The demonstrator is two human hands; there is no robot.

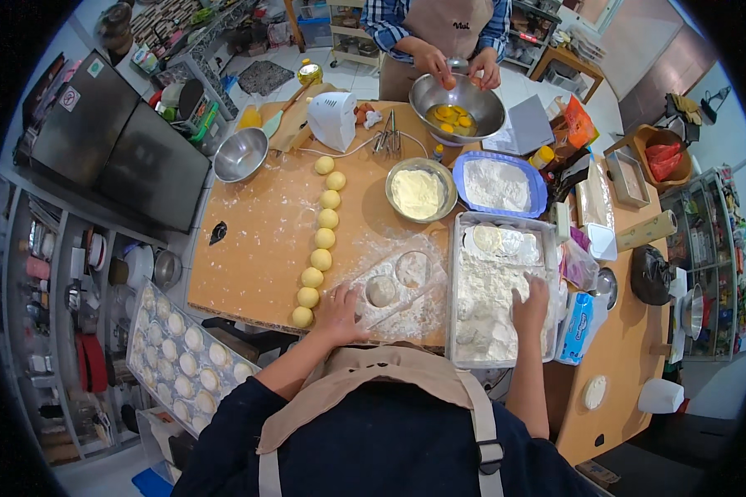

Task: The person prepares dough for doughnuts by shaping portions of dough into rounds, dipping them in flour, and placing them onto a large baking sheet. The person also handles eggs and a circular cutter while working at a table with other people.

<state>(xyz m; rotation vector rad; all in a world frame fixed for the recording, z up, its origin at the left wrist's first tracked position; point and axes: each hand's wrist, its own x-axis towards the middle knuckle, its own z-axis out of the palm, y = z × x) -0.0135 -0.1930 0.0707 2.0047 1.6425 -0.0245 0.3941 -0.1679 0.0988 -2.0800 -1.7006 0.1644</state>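
My left hand (338, 316) rests at the table's front edge, fingers spread, beside a floured dough round (381, 291). A second, flatter dough round (413, 269) lies just beyond it on the flour-dusted surface. My right hand (531, 305) is over the right side of a rectangular plastic tub (452, 290) of white flour (493, 286), its fingers apart and nothing visible in them. Pale rounds (499, 240) sit at the tub's far end, partly coated. Left of my left hand, yellow balls (325, 238) form a long row running away from me.
Across the table a person's hands (460, 70) hold eggshell over a steel bowl (456, 108) of cracked eggs. A bowl of yellow powder (421, 192), a blue tub (500, 184) and a hand mixer (333, 120) stand between. A tray of dough rounds (188, 364) is at lower left.
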